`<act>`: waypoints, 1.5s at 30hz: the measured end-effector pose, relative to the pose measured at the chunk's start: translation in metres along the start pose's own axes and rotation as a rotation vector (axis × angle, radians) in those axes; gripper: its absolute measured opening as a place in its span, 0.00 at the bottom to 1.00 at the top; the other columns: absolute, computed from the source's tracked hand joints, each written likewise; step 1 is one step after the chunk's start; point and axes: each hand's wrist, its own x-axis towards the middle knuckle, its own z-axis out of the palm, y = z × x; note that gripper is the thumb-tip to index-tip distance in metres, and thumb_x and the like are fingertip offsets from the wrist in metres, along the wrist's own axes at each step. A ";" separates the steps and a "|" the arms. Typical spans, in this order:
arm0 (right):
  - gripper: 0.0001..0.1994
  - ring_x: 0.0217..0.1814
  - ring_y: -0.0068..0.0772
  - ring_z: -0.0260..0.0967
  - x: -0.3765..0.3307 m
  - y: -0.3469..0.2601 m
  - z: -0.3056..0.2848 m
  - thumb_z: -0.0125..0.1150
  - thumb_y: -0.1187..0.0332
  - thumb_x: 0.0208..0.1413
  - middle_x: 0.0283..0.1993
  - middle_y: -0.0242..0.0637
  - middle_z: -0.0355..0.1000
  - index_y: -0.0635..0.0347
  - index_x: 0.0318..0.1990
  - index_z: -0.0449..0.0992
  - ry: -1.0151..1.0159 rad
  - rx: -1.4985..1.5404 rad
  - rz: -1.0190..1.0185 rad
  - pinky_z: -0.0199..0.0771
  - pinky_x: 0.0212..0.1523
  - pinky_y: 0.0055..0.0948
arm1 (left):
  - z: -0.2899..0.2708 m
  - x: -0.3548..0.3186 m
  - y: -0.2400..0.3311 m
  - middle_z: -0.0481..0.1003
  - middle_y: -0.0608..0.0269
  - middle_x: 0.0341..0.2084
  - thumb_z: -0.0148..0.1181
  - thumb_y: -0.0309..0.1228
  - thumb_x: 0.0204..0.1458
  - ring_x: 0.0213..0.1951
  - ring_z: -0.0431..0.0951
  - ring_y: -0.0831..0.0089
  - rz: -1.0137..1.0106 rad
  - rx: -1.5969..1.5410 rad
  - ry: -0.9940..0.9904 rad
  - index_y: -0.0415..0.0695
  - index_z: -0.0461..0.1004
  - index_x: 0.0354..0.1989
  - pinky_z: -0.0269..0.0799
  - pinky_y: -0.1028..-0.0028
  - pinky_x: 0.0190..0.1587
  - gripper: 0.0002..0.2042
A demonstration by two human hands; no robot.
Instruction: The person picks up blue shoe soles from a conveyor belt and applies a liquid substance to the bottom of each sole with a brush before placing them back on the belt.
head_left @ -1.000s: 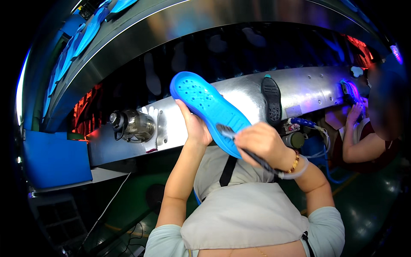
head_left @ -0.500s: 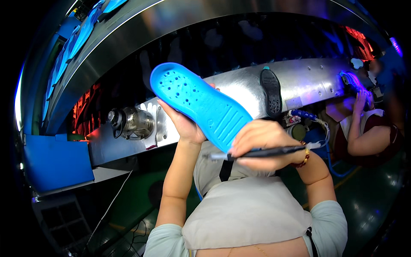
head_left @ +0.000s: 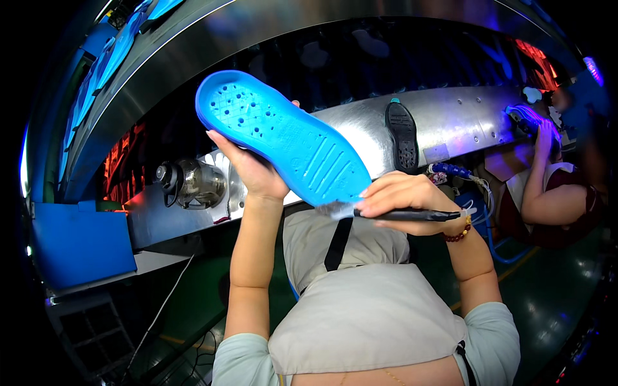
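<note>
A bright blue shoe sole lies tilted in my left hand, with its holed heel at the upper left and its ribbed toe end toward me. My fingers wrap round its edge from below, and part of them is hidden behind it. In my right hand a brush with a black handle is gripped. Its pale, slightly blurred bristles reach the toe end of the sole, and I cannot tell whether they touch it. Farther off, a black sole lies flat on the metal ledge.
A clear jug-like bottle with a black lid stands at the left of the metal ledge. A blue box is at the far left. At the right, another person's hand is at work. Dark soles line the belt behind the ledge.
My left hand and the blue sole have moved left and upward. My right hand has risen slightly with the brush, whose bristles are now at the toe edge.
</note>
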 end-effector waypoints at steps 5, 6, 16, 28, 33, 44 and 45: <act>0.12 0.47 0.36 0.69 -0.003 0.022 -0.020 0.62 0.79 0.40 0.40 0.45 0.73 0.64 0.36 0.76 0.216 0.431 0.188 0.65 0.52 0.32 | 0.019 0.009 0.009 0.60 0.39 0.52 0.32 0.69 0.43 0.52 0.63 0.46 0.010 0.013 -0.057 0.41 0.52 0.58 0.58 0.52 0.55 0.44; 0.11 0.46 0.36 0.69 0.001 0.022 -0.019 0.61 0.79 0.41 0.40 0.45 0.73 0.65 0.36 0.76 0.267 0.422 0.217 0.66 0.51 0.31 | 0.027 0.010 0.010 0.59 0.38 0.53 0.33 0.68 0.44 0.53 0.61 0.45 0.051 0.044 -0.032 0.40 0.51 0.59 0.56 0.51 0.56 0.44; 0.10 0.45 0.39 0.70 0.012 0.009 -0.011 0.55 0.76 0.47 0.42 0.52 0.70 0.70 0.39 0.70 0.482 1.012 0.254 0.74 0.46 0.34 | 0.037 -0.004 0.008 0.55 0.43 0.56 0.37 0.61 0.50 0.54 0.60 0.46 0.099 0.123 -0.056 0.40 0.47 0.60 0.58 0.52 0.55 0.39; 0.10 0.41 0.37 0.71 0.022 -0.011 0.018 0.58 0.81 0.42 0.39 0.47 0.72 0.68 0.36 0.73 0.428 0.227 0.030 0.69 0.45 0.29 | 0.020 -0.015 -0.022 0.64 0.43 0.49 0.38 0.61 0.48 0.47 0.70 0.52 -0.021 0.036 -0.096 0.39 0.51 0.59 0.69 0.55 0.47 0.39; 0.09 0.38 0.33 0.73 0.027 -0.011 0.020 0.61 0.79 0.41 0.37 0.45 0.73 0.68 0.34 0.74 0.376 -0.046 -0.026 0.72 0.40 0.26 | 0.020 -0.011 -0.014 0.67 0.49 0.48 0.45 0.50 0.52 0.46 0.71 0.59 -0.047 -0.060 -0.140 0.38 0.55 0.56 0.68 0.61 0.48 0.31; 0.11 0.39 0.35 0.73 0.021 -0.010 -0.002 0.62 0.79 0.40 0.36 0.45 0.74 0.66 0.35 0.75 0.303 0.255 0.015 0.71 0.42 0.29 | 0.022 -0.004 -0.013 0.68 0.51 0.46 0.48 0.43 0.52 0.45 0.71 0.59 -0.169 -0.125 -0.144 0.42 0.59 0.53 0.70 0.61 0.47 0.24; 0.11 0.39 0.36 0.73 0.024 -0.010 -0.010 0.62 0.79 0.40 0.36 0.45 0.74 0.66 0.35 0.75 0.396 0.234 0.061 0.72 0.42 0.29 | 0.022 -0.003 -0.012 0.68 0.51 0.46 0.48 0.43 0.51 0.45 0.71 0.59 -0.170 -0.082 -0.136 0.42 0.59 0.53 0.70 0.61 0.47 0.23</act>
